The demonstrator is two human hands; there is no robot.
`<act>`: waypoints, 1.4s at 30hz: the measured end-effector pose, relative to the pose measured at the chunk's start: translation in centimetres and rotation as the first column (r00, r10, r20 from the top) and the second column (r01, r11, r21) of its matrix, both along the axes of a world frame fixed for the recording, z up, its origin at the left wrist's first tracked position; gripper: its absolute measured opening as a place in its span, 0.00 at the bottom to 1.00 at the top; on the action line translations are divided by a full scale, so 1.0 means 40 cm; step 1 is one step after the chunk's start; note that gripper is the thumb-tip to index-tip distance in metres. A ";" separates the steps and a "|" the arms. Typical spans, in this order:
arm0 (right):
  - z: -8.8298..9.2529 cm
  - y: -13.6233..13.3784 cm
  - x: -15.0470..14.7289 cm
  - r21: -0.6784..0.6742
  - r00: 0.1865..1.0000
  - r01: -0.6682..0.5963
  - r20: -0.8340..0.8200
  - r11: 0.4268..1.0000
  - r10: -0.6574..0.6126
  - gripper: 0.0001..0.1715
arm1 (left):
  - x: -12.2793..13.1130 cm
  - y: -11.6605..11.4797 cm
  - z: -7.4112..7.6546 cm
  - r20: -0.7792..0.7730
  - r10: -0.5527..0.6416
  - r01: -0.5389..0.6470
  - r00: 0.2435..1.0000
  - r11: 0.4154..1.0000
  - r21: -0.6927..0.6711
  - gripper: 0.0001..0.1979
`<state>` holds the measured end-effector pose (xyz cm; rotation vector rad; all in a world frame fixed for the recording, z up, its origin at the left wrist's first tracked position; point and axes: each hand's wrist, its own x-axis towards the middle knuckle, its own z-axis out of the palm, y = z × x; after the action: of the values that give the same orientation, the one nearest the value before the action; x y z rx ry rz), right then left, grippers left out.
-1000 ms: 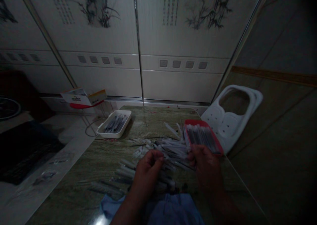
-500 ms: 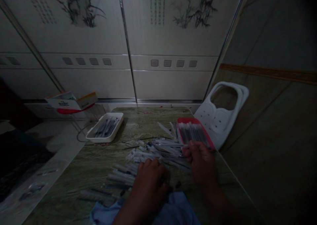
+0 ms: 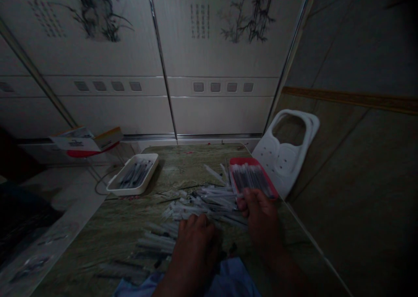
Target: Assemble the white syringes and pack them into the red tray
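My left hand (image 3: 196,242) is curled low over the table, knuckles up, beside a loose pile of thin translucent pens (image 3: 187,210). Its fingertips and whatever they hold are hidden. My right hand (image 3: 261,214) pinches thumb against fingers at the near edge of a red tray (image 3: 272,188); the pale end of a pen shows at the fingertips, mostly covered. Inside that tray, many similar pens (image 3: 250,175) lie side by side. More pens (image 3: 156,240) are spread to the left of my left hand.
A white tray (image 3: 111,188) with dark-filled pens stands at the table's left edge. Blue cloth (image 3: 238,275) lies at the near edge. Behind the table's right side is a white plastic chair (image 3: 287,140); an open carton (image 3: 78,143) sits on a red stool (image 3: 93,152) at left.
The view has shifted slightly, moving the scene left and a little down. Both hands keep nearly the same pose and place over the table.
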<state>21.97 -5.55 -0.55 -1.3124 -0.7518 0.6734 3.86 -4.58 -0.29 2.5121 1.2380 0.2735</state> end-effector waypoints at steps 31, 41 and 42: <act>0.004 -0.021 -0.026 -0.066 0.977 -0.074 0.197 0.995 0.086 0.24 | -0.045 0.075 -0.063 0.576 0.801 0.154 -0.164 0.597 -0.787 0.18; 0.007 -0.023 -0.031 -0.080 0.972 -0.094 0.207 0.992 0.109 0.21 | -0.035 0.067 -0.052 0.608 0.791 0.139 -0.073 0.611 -0.779 0.17; 0.006 -0.023 -0.030 -0.075 0.972 -0.099 0.205 0.992 0.112 0.21 | -0.035 0.068 -0.052 0.612 0.788 0.130 -0.067 0.615 -0.778 0.17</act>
<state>20.76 -6.46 -0.29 -1.4242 -0.9832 0.6546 2.45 -1.87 -2.39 0.6353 0.9592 1.2422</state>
